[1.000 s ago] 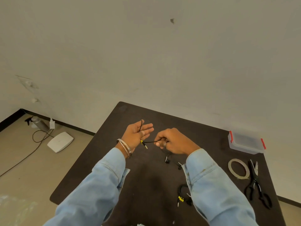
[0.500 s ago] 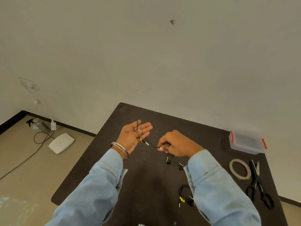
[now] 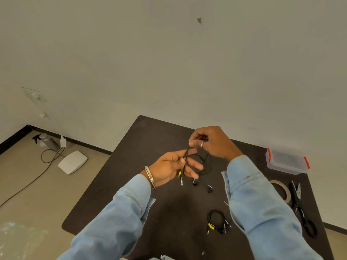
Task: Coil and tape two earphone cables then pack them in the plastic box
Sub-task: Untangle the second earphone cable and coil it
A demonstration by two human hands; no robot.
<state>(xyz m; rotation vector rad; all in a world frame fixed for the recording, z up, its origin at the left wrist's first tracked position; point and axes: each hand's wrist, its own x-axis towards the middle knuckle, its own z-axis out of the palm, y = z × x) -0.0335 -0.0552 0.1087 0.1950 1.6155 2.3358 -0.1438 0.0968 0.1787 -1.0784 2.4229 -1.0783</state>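
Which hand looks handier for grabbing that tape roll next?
Probably the right hand: the tape roll lies on its side of the table, and the left hand carries the coiled earphone cable.

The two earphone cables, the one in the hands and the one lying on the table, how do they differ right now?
The held earphone cable is off the table, gripped by the left hand and right hand; the other earphone cable lies untouched on the table. The held one is only partly looped, plug and earbuds dangling; the other is a compact coil. Both are black with a yellow-marked plug.
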